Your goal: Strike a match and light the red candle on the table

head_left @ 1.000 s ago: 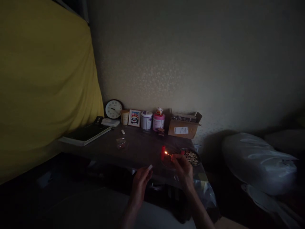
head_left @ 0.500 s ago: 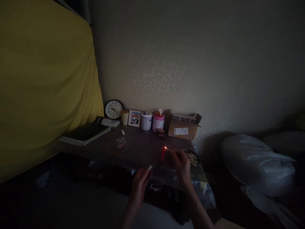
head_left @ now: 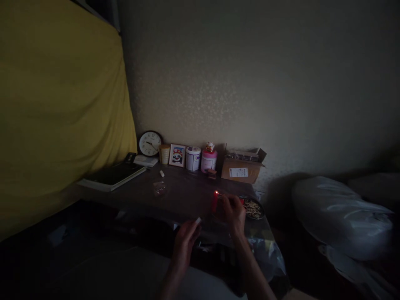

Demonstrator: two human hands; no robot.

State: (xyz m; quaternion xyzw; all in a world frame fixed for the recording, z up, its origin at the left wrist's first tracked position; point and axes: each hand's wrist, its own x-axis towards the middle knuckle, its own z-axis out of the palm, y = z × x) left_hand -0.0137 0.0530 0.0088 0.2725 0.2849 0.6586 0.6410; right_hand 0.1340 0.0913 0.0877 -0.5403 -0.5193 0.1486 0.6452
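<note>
Dark table (head_left: 184,192): candle (head_left: 214,203) just left of right hand (head_left: 233,212), dish (head_left: 253,208) right of it; clock (head_left: 150,143), jars (head_left: 193,158), box (head_left: 242,168) beyond.

right hand (head_left: 233,211) shifted left, lit match (head_left: 219,194) raised to red candle (head_left: 214,204) top

Very dim, grainy view, faint glow from a small flame (head_left: 216,193), deep shadowed edges.
</note>
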